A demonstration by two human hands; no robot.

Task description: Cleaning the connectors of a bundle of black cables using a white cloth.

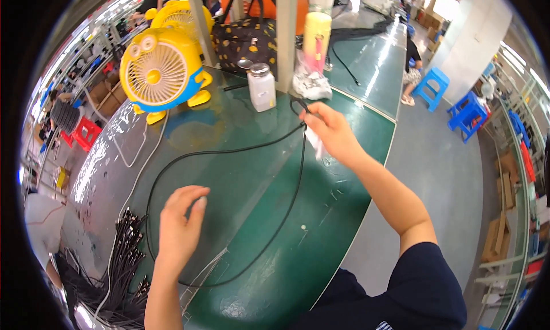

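Observation:
My right hand (331,132) is closed in a pinch on a thin black cable (226,152), near where its two runs meet at a small loop. A white cloth or tissue (313,142) hangs just below those fingers; whether they grip it too is hard to see. From there the cable spreads in one wide loop over the green tabletop (258,198). Inside the left part of that loop, my left hand (182,224) is raised with thumb and fingers apart, holding nothing. Left of it lies a bundle of black cables (123,273) with metal-tipped plugs.
A yellow and blue character-shaped fan (154,72) stands at the far left, its white cord running along the table. Behind the cable are a white pump bottle (262,89), a crumpled white wad (312,85) and a yellow-pink cylinder (317,41). Blue stools (432,88) stand to the right.

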